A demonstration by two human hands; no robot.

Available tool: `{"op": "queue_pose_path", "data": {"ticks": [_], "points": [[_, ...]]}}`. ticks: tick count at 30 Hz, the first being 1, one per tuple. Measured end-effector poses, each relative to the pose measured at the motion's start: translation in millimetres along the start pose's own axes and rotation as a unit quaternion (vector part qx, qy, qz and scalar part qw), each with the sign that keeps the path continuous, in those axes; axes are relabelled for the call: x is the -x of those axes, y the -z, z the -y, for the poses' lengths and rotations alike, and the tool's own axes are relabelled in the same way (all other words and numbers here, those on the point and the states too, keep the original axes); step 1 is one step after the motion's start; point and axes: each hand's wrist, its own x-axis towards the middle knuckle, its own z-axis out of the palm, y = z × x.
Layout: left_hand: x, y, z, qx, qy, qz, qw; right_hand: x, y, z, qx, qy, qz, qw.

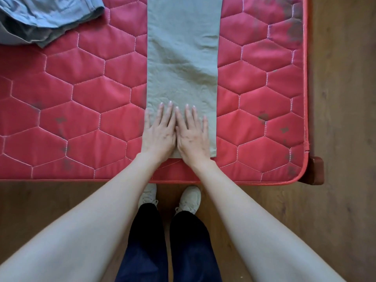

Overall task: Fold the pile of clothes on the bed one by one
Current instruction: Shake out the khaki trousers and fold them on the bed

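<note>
Both the left hand point(158, 132) and right hand point(193, 135) are lying flat, side by side, smoothing the long grey-green folded cloth strip point(183, 58). The crumpled blue-grey clothes pile point(44, 15) at ten o'clock is still waiting, so most of the folding looks undone.

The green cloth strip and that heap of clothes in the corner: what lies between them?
Only bare red quilted mattress lies between the green cloth strip and the heap of clothes, as the head view shows.

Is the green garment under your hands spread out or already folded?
Folded into a long narrow strip, lying flat on the mattress; both hands press its near end.
</note>
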Motion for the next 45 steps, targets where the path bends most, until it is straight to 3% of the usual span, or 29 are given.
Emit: {"op": "queue_pose_path", "data": {"ticks": [3, 9, 15, 22, 28, 31, 33, 35, 37, 40, 42, 45], "points": [[8.6, -13.4, 20.3, -0.03, 0.01, 0.002, 1.0, 14.8, -9.2, -22.9, 0.064, -0.002, -0.007, 0.998], [12.3, -3.2, 17.7, -0.014, 0.063, -0.014, 0.998, 32.5, 7.6, -41.9, 0.052, -0.071, -0.008, 0.996], [-92.6, 34.2, 28.5, 0.008, 0.017, -0.097, 0.995, -86.6, 35.5, -20.5, 0.035, 0.009, -0.055, 0.998], [-182.0, 39.3, 60.9, 0.016, 0.027, -0.093, 0.995, -192.2, 30.8, -12.8, 0.061, -0.02, -0.055, 0.996], [-151.9, 27.7, 62.8, 0.022, 0.071, -0.082, 0.994, -151.3, 29.3, -55.7, 0.053, -0.216, -0.078, 0.972], [-155.5, 31.7, 60.6, -0.002, 0.076, -0.068, 0.995, -152.1, 38.2, -52.4, 0.056, -0.253, -0.06, 0.964], [-160.6, 34.9, 60.2, -0.026, 0.057, -0.064, 0.996, -165.0, 46.0, -42.5, 0.055, -0.213, -0.085, 0.972], [-166.4, 36.6, 60.4, -0.022, 0.039, -0.067, 0.997, -189.3, 49.5, -24.7, 0.049, -0.119, -0.096, 0.987], [-167.4, 35.3, 58.6, 0.0, 0.041, -0.076, 0.996, -218.7, 47.8, -6.9, 0.06, -0.031, -0.059, 0.996], [-163.6, 27.8, 57.8, 0.012, 0.045, -0.103, 0.994, -247.7, 44.1, -16.2, 0.096, 0.027, -0.013, 0.995], [-163.7, 25.0, 59.4, 0.01, 0.04, -0.113, 0.993, -253.6, 51.2, -48.6, 0.097, -0.002, -0.039, 0.994], [-164.1, 26.1, 58.9, 0.008, 0.025, -0.11, 0.994, -254.6, 67.6, -98.9, 0.085, -0.153, -0.061, 0.983]]}}
